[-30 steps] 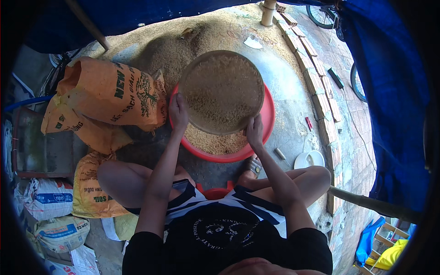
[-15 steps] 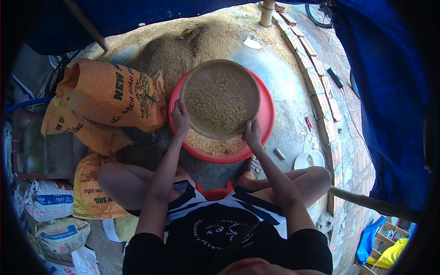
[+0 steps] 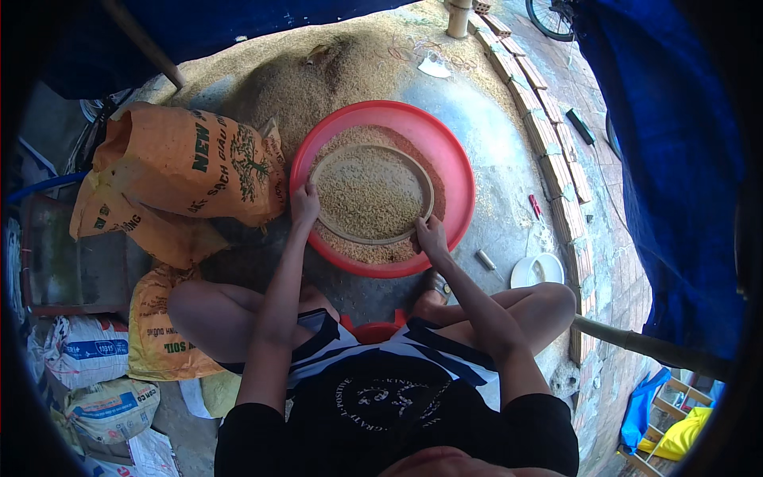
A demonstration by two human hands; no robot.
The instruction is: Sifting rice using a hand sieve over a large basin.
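A round sieve (image 3: 370, 146) with a pale rim is over a wide red basin (image 3: 443, 151), toward its left side. Husky tan grain (image 3: 359, 200) covers much of the mesh. My left hand (image 3: 304, 205) is closed on the sieve's left rim, and my right hand (image 3: 430, 236) grips its lower right rim. Loose finer grain (image 3: 367, 254) lies in the basin beneath and around the sieve. Whether the sieve's underside touches that grain I cannot tell.
A large heap of husks (image 3: 278, 83) spreads beyond the basin. Orange sacks (image 3: 214, 167) stand at the left. To the right are a white bowl (image 3: 520, 274), a small cylinder (image 3: 486, 260), a red-handled tool (image 3: 534, 207) and a row of bricks (image 3: 547, 135).
The sieve has come down and toward me, appearing smaller and more tilted. More of the basin's far side now shows. Both hands moved with it and kept their grip.
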